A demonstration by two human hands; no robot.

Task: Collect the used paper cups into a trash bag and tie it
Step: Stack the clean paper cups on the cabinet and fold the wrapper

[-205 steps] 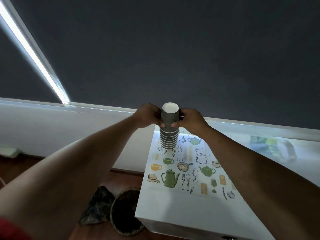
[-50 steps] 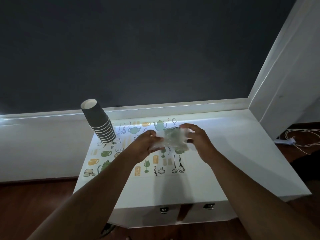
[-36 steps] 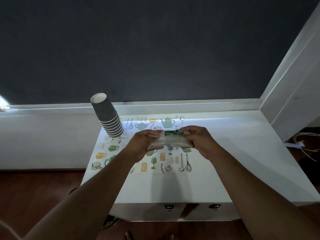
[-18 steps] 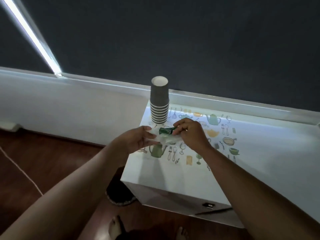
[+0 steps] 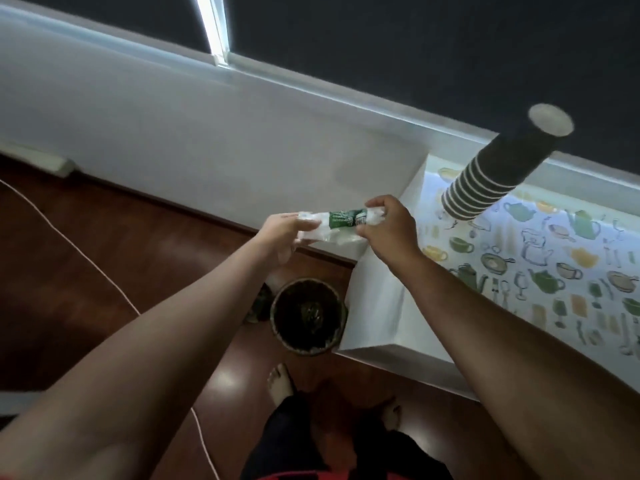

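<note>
Evidently both hands, left hand (image 5: 280, 230) and right hand (image 5: 389, 226), pinch the rolled bag (image 5: 341, 225) ends to unroll it for the stacked cups (image 5: 485, 181)

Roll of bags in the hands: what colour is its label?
Green with white print, on the roll of bags; head view.

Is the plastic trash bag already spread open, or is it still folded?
Still folded. The clear plastic trash bag is a compact bundle with its green label band, gripped at its ends by the left hand and right hand.
</note>
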